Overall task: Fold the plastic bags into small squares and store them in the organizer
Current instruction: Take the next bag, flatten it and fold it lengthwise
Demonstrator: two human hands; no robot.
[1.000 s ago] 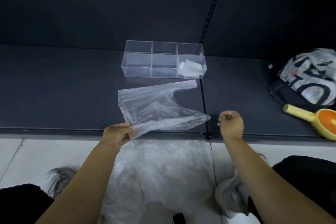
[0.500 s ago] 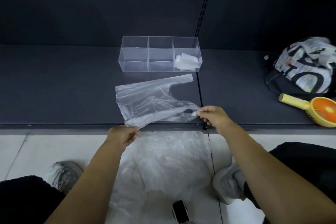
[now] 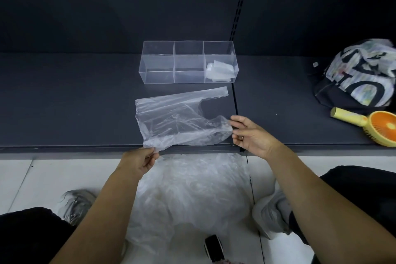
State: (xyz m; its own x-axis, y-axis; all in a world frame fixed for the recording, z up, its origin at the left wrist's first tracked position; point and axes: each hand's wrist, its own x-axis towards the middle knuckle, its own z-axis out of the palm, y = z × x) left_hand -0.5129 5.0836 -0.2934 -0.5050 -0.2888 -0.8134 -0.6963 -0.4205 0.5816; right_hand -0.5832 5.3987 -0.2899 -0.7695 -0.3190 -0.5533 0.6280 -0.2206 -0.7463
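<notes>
Reaching in from the side, the right hand (image 3: 252, 135) is now meeting the near handle of the plastic bag (image 3: 177, 122), thumb and fingers parted around its end; whether they are gripping it is unclear. The left hand (image 3: 139, 162) is pinching the bag's near-left corner at the front lip of the shelf (image 3: 75, 103). Drawing both ends apart evenly should be flattening it for a clean fold. Bare shelf is lying leftward; the organizer (image 3: 188, 62) is sitting just behind.

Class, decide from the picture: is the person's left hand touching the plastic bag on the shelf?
Touching. The head view shows the left hand pinching the near corner of the plastic bag between thumb and fingers, at the shelf edge.
</notes>
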